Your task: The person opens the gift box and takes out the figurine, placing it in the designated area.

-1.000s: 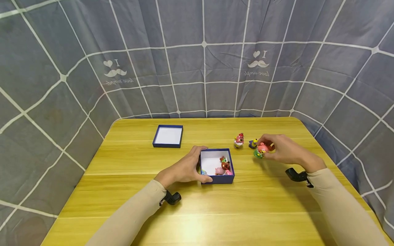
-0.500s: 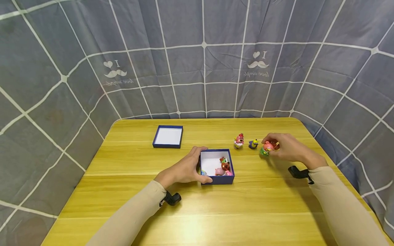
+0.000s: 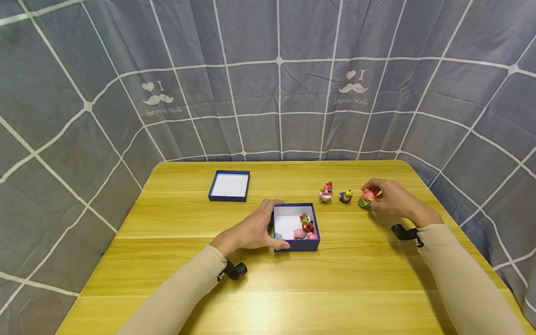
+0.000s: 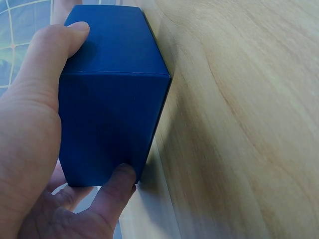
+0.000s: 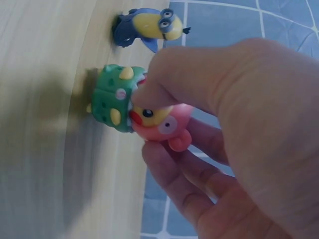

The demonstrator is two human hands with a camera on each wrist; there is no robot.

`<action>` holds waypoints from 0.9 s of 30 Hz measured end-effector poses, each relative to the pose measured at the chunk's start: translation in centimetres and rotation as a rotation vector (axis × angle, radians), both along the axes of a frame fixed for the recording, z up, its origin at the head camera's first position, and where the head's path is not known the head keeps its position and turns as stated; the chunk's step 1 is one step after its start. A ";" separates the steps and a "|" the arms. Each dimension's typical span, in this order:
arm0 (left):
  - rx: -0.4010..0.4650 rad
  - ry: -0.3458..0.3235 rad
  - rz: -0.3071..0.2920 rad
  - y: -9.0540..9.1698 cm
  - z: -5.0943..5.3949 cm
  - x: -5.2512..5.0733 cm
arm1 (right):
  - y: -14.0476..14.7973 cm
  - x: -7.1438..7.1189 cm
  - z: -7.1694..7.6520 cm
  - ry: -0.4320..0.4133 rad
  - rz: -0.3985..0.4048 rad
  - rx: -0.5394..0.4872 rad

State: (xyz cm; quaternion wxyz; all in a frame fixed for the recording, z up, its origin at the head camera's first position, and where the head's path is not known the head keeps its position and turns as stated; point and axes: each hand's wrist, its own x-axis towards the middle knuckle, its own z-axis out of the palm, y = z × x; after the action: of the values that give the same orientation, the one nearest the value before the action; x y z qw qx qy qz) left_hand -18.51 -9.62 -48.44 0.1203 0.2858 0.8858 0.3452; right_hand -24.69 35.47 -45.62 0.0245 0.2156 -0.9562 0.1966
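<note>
My left hand (image 3: 251,228) holds the left side of an open blue box (image 3: 296,245), thumb on its front wall and fingers toward the back, as the left wrist view also shows. Inside lie several small toy figures, among them a brown one (image 3: 307,226) and a pink one (image 3: 299,233). At the right, my right hand (image 3: 395,202) pinches a pink toy figure (image 5: 167,124) with a green base (image 5: 112,97) between thumb and fingers. The figure is upright, its base at or very near the tabletop; part of its head is hidden by the thumb.
A yellow and blue minion figure (image 3: 345,196) stands just left of the pinched figure. Farther left stands a pink bear figure (image 3: 326,191) with a red top. A blue lid (image 3: 229,185), white inside up, lies at the back left. A grey checked curtain (image 3: 259,93) surrounds the wooden table (image 3: 259,298).
My right hand has moved to the right with the pink figure, away from the minion figure, which is now fully visible. My left hand and the box have stayed in place.
</note>
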 end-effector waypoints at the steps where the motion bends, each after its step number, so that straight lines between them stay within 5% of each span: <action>1: -0.002 0.000 -0.002 0.0 0.0 0.0 | 0.0 -0.1 -0.1 0.003 -0.005 -0.003; 19: -0.002 -0.002 -0.006 -0.2 -0.1 0.2 | 0.1 -0.3 -0.6 0.054 -0.014 0.006; 21: -0.001 -0.003 -0.006 -0.2 -0.1 0.2 | 1.7 -1.8 -2.3 0.056 0.023 -0.024; 27: -0.001 -0.009 -0.004 -0.2 -0.1 0.2 | 1.9 -1.9 -2.6 0.036 0.016 -0.022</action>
State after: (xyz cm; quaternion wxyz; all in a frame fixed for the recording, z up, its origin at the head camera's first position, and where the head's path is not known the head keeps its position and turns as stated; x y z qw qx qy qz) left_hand -18.29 -9.85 -48.53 0.1253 0.2860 0.8848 0.3457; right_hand -26.55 37.41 -48.18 0.0424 0.2266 -0.9515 0.2036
